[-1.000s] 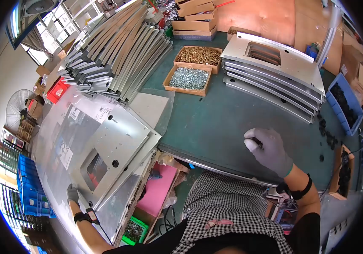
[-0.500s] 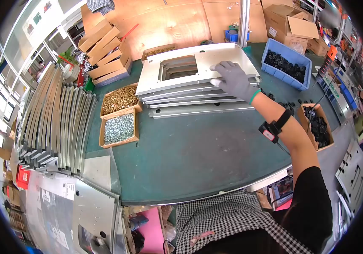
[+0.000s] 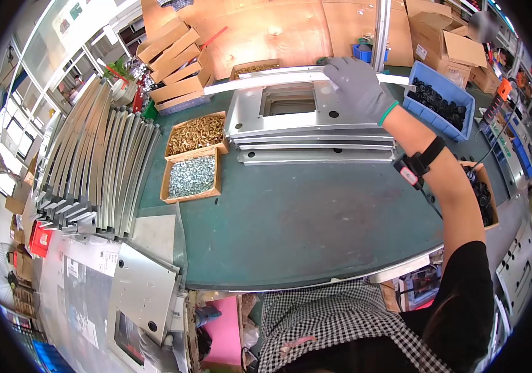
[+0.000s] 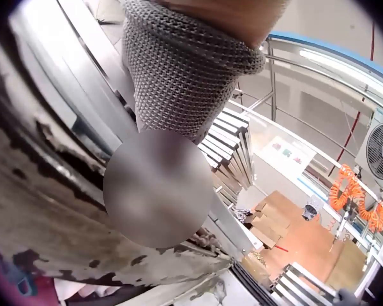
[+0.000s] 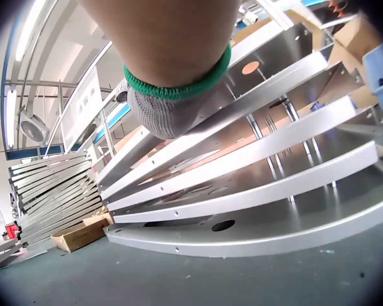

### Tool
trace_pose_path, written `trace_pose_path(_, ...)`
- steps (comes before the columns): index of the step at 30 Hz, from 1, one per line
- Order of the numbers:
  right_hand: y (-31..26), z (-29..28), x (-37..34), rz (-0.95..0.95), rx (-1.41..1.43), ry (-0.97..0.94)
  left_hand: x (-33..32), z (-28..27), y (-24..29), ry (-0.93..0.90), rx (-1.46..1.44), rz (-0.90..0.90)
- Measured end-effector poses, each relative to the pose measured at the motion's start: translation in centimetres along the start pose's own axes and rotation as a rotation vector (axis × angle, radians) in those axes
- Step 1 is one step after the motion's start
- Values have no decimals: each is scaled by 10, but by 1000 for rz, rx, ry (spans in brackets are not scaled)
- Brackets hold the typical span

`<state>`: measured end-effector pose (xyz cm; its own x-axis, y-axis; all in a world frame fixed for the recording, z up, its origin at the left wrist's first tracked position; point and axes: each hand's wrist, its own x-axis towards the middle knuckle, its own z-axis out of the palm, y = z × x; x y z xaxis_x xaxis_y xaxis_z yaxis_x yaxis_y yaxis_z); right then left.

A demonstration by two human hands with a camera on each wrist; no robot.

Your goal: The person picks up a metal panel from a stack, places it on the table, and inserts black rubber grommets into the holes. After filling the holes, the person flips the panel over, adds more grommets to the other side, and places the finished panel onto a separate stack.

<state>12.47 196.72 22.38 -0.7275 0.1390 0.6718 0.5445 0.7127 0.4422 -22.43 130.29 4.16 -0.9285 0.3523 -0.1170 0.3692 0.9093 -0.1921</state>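
Observation:
My right hand, in a grey glove with a green cuff, holds the raised top sheet-metal panel by its edge. This panel is seen nearly edge-on, tilted above a stack of similar panels with rectangular cutouts. In the right wrist view, its fingers are hidden behind the metal, and the stacked panels' flanges lie below. My gloved left hand grips the lower edge of another metal panel at the lower left. A blurred disc covers its fingers in the left wrist view; the glove cuff shows above.
Boxes of brass-coloured parts and silvery fasteners sit left of the stack on the green table. Many curved metal panels stand farther left. A blue bin of black parts is at right.
The head view has swung right. My right hand has moved from above the table to the stack, and its top panel has tilted up. My left hand stays by the left panel.

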Motion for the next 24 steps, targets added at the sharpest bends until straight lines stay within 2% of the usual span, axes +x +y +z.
trace_pose_path(1, 0, -17, 4, 4, -8, -3, -2, -6, 7, 46, 106, 23)
trace_pose_path(4, -12, -75, 16, 14, 21, 9, 1, -22, 15, 711, 177, 254)
trace_pose_path(5, -17, -98, 15, 24, 71, 36, -2, -58, 34, 402, 50, 188)
trace_pose_path(8, -34, -154, 9, 81, 209, 73, -3, -121, 111, 542, -360, 412)
trace_pose_path(10, -46, -184, 0, 152, 352, -21, 17, -126, 156, 511, -773, 739)
trace_pose_path(11, -53, -188, -9, 185, 433, -82, 24, -130, 181, 467, -985, 899)
trace_pose_path(12, -59, -190, -19, 220, 516, -137, 19, -145, 206, 325, -1138, 1021)
trace_pose_path(14, -70, -196, -37, 283, 697, -392, 52, -112, 229, -35, -1513, 1002)
trace_pose_path(15, -71, -196, -48, 314, 799, -514, 63, -99, 237, -146, -1471, 903)
trace_pose_path(18, -64, -169, -102, 337, 767, -375, 28, -128, 300, -419, -1703, 888)
trace_pose_path(21, -24, -176, -153, 501, 572, -351, 5, -144, 331, -644, -1583, 886)
trace_pose_path(23, -1, -181, -193, 773, 457, -626, 12, -134, 343, -762, -1522, 888)
trace_pose_path(24, 2, -179, -220, 823, 384, -725, 15, -130, 346, -830, -1481, 853)
